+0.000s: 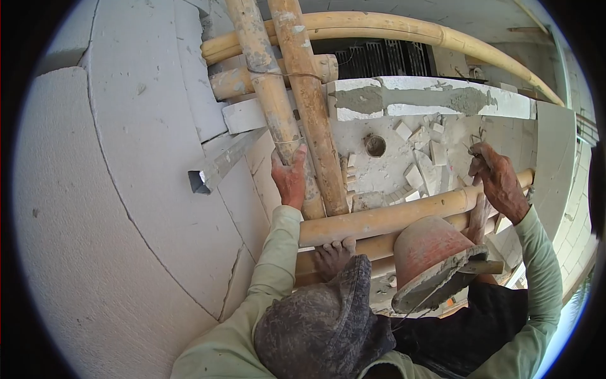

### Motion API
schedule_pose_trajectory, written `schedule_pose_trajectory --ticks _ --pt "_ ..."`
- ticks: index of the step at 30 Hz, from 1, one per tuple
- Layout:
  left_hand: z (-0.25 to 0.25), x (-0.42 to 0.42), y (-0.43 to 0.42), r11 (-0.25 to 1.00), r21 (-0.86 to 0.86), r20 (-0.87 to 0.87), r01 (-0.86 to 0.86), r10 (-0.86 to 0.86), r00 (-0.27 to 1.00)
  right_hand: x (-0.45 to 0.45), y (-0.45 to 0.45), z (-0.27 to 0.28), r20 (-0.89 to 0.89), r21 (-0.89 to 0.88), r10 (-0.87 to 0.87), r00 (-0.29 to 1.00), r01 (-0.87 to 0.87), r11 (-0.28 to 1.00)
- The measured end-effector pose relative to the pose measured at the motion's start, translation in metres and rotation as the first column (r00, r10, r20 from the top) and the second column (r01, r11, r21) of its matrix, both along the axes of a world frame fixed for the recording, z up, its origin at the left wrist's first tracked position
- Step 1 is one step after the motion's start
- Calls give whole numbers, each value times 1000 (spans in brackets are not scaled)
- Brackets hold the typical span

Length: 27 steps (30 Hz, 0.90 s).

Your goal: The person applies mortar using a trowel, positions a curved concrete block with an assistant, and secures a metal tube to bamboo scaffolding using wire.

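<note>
My left hand (290,177) is wrapped round an upright bamboo pole (265,69), just beside a second bamboo pole (309,107). On the right, my right hand (502,180) is raised above a horizontal bamboo pole (391,218). Its fingers are closed on what looks like a thin bent wire hook (478,136); most of it is hidden by the fingers. Below that hand a red bucket (432,249), caked with mortar, rests tilted against the horizontal poles. A wooden handle (483,266) sticks out at its rim.
A white block wall (126,158) rises on the left, with a square metal tube (218,165) jutting out. Ahead, a low block wall (435,95) carries mortar. Broken block pieces (426,167) and a round container (374,146) lie far below. My bare foot (334,258) stands on bamboo.
</note>
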<state>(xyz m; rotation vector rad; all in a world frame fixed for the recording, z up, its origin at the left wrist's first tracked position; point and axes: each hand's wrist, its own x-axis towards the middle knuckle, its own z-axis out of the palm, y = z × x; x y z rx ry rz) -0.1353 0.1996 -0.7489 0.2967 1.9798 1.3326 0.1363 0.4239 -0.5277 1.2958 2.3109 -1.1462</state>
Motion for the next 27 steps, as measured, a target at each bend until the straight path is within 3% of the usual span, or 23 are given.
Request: schedule_pose_trajectory --ticks 3,8,14,15,16,18,20,22,24,27 --pt "4 1 1 999 20 62 -45 44 997 -11 23 -11 -49 1 -31 998 31 1000" --pt "-2 3 0 999 22 16 -39 38 999 -50 47 -22 -172 39 11 985 -5 999" --pt "1 8 5 999 1 11 -53 53 999 -70 100 -58 -229 264 146 962 -83 961" --pt "0 8 5 997 16 -3 -78 78 997 -80 101 -48 -223 250 132 966 -74 965" --pt "2 7 6 997 1 5 -74 74 997 -105 99 -29 -363 16 8 932 -3 1000" --pt "6 5 7 999 -27 -32 -44 43 999 -117 105 -27 -451 -232 -131 883 26 972" --pt "7 5 5 998 -39 -16 -56 55 998 -116 120 -42 -503 -7 -1 864 -2 1000" --pt "6 1 7 997 -32 -13 -76 75 997 -117 127 -26 -420 -70 -24 907 -6 998" --pt "3 0 6 996 -88 -45 -27 23 999 -100 136 -30 -284 190 106 953 -53 980" --pt "2 1 5 992 -121 -124 -26 11 992 -74 129 -17 -301 139 62 952 -21 990"
